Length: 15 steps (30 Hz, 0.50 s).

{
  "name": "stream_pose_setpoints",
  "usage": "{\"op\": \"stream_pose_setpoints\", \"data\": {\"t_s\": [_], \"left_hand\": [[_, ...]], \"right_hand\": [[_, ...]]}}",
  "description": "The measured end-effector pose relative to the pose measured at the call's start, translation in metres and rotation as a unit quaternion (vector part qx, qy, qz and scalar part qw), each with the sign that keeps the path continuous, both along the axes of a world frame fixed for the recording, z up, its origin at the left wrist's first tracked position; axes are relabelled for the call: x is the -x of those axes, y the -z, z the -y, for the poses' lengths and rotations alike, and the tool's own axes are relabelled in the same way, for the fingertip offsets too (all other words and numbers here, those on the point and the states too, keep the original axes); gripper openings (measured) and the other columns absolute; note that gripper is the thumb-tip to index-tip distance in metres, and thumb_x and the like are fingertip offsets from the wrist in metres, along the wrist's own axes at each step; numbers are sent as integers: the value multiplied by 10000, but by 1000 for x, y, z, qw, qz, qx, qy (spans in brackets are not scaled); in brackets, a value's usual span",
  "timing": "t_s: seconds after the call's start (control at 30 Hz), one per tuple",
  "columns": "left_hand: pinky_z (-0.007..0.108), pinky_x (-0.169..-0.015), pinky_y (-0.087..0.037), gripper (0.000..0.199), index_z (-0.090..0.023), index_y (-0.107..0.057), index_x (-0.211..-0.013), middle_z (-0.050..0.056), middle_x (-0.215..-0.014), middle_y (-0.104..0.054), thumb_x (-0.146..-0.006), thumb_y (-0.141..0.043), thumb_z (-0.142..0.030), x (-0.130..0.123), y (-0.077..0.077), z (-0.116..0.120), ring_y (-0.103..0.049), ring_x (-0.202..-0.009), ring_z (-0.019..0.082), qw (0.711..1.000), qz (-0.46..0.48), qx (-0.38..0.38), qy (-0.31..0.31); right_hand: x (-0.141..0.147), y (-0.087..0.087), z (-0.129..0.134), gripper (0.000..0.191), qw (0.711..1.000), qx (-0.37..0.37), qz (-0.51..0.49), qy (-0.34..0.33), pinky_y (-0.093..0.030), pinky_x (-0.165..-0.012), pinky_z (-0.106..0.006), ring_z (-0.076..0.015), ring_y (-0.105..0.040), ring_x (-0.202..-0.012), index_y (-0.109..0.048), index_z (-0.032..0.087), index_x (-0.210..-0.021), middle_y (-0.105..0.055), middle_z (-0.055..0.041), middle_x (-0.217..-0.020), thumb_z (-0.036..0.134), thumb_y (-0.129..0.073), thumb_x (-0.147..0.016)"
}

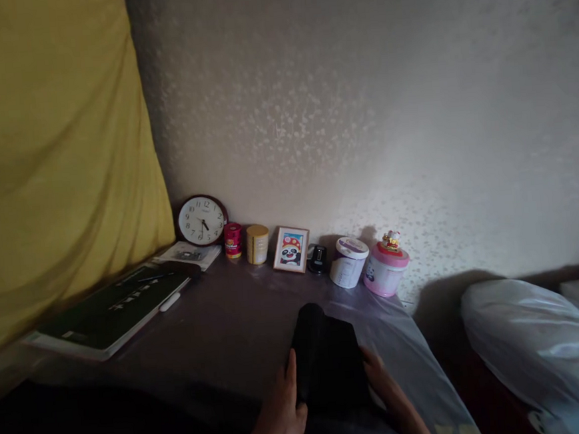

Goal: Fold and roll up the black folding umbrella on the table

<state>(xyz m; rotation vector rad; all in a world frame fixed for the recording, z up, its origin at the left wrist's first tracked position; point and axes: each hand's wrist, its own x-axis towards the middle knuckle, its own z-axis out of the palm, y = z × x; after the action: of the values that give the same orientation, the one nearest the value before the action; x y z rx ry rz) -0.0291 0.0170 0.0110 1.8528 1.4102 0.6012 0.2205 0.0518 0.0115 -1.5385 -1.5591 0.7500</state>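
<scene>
Near the front of the table, a black object (338, 363) sits between my hands. Its left side is a rounded, roll-like shape and its right part is flat; in the dim light I cannot make out its kind. My left hand (280, 408) grips the rolled side, with the thumb pointing up along it. On the opposite edge, my right hand (382, 378) holds the flat part, its fingers partly hidden and slightly blurred. The lower end of the object fades into shadow.
Along the wall stand a clock (202, 220), a red can (232, 241), a yellow tin (257, 244), a framed panda picture (291, 249), a small black item (317, 259) and two tubs (346, 269). A green book (111, 308) lies left. Plastic-covered bundles (534, 338) are right of the table (229, 335).
</scene>
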Motion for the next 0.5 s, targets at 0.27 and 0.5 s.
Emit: {"op": "stream_pose_setpoints", "data": {"t_s": [0.27,0.5], "left_hand": [[300,-882,-416,878,-91,29,-1426,230,-1419,-298,-686,-440,-46,-9,0,6,-521,-1127,247,996,-76,-41,-5],[279,-851,-436,874,-90,26,-1426,231,-1393,-339,-695,-449,-35,-11,-3,4,-571,-1051,228,995,-93,-36,-5]], "right_hand": [[15,-23,7,486,989,70,14,126,-449,-478,-259,-189,-604,-603,-649,199,-807,-647,-41,-677,602,-379,-764],[29,-23,-5,403,992,21,49,116,-435,-570,-278,-215,-600,-673,-659,180,-714,-638,-43,-653,566,-556,-658]]}}
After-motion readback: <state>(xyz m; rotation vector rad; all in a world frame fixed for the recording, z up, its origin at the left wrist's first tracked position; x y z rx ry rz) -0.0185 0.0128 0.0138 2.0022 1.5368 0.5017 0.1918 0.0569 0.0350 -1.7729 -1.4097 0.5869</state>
